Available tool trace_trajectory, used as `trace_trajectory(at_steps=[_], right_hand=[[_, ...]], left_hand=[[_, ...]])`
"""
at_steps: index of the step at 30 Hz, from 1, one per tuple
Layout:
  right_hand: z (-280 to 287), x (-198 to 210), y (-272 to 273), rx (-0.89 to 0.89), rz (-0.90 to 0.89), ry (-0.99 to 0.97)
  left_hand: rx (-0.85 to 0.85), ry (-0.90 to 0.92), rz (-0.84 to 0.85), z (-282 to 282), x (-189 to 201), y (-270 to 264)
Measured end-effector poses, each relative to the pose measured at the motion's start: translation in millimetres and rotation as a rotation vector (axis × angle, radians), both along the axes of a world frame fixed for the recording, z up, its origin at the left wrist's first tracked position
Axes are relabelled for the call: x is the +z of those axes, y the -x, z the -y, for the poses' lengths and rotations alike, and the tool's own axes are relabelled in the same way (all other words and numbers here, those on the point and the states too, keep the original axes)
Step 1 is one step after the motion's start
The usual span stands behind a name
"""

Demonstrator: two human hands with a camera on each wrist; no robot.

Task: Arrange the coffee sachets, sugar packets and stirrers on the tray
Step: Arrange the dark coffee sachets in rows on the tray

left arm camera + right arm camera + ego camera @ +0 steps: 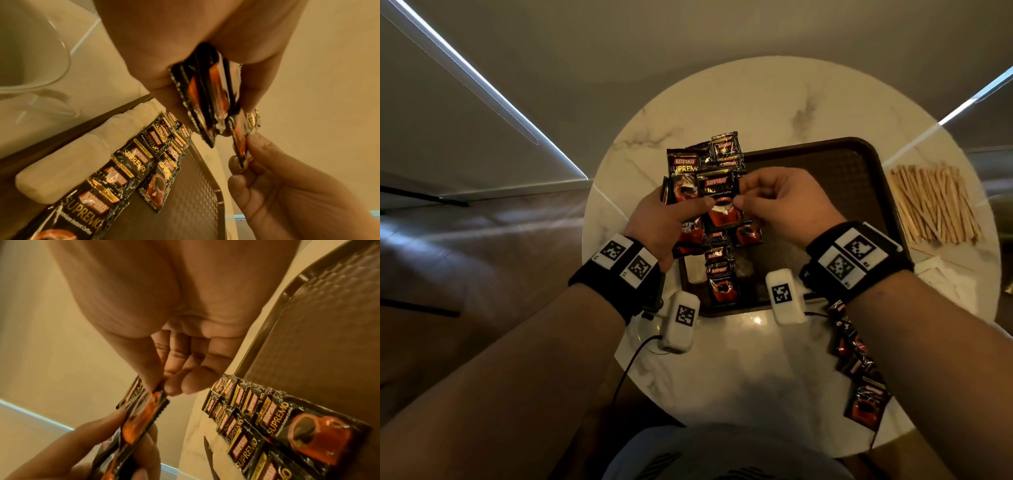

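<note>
Round marble table (774,102), bearing everything. Brown tray (859,178) as landmark, lying across the table's middle, bare mesh floor toward its right side, presumably kept free for what is not yet laid. Loose heap of wooden stirrers (935,205) just off the tray's right edge, untouched; a few more sachets beyond the tray's near right corner. Row of coffee sachets (131,155) overlapping down the tray's left side, beside pale sugar packets (82,146) along the left rim. Above that left side, left hand (667,219) clamped round a fanned stack of sachets (685,178), probably held as a supply. Right hand (787,202) pinching one sachet (144,412) by its edge, thumb and forefinger together, likely peeling it off for the row.
</note>
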State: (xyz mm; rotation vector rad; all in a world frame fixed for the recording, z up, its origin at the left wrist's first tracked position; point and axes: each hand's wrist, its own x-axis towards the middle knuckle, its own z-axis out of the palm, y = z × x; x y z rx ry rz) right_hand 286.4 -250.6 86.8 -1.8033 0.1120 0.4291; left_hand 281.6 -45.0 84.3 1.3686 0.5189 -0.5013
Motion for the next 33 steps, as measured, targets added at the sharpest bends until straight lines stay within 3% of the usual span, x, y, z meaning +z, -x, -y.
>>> trace_trajectory(at_steps=[5,8,13,17,25,33], right_hand=[[16,-12,-4,-0.195,0.032,-0.096],[33,-35,1,-0.283,-0.005,0.009],[39,-82,23,-0.199,-0.192,0.252],[31,-100,30,-0.155,-0.235,0.353],[21,-105,29,-0.18,-0.202,0.51],[15,-101,28,-0.227,-0.169,0.512]], left_hand=[[0.109,0.078,-0.085,-1,5,-1],[0.147,0.119,-0.072,-5,5,0],[0.156,0.132,-0.064,-13,3,5],[0.127,0.132,-0.068,-15,3,10],[0.135,0.135,-0.078,-17,1,14],[0.124,0.131,-0.067,-13,-5,17]])
